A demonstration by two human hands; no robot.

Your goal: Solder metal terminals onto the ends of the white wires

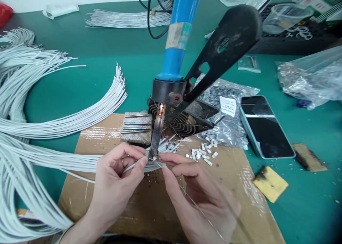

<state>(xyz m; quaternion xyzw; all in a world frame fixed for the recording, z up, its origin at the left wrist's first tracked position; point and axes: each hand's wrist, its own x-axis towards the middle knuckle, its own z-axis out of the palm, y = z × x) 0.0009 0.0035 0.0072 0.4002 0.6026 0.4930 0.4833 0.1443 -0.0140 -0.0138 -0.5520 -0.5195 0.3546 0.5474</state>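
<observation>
1. A small white piece (154, 158) sits between the person's fingertips, directly under the tip of a soldering iron (173, 64); whether the two touch is too small to tell.
2. The left hand (117, 178) has thumb and index finger clamped on a white wire (130, 167), its end beside that piece.
3. The right hand (199, 190) pinches a thin metallic wire (199, 206), which runs from near the iron's tip down across the palm side.
4. The iron points downward, blue handle uppermost, held in a black bracket (227, 34).
5. Below the hands lies a cardboard sheet (149, 212), with loose white pieces (197, 153) scattered right of the iron and a grey block (135, 137) bearing slim rods to its left.
6. Farther out, bundled white wires (66, 128) curve in from the left; a phone (272, 130) and a yellow sponge (271, 185) lie rightward on the green table (310, 130).
</observation>
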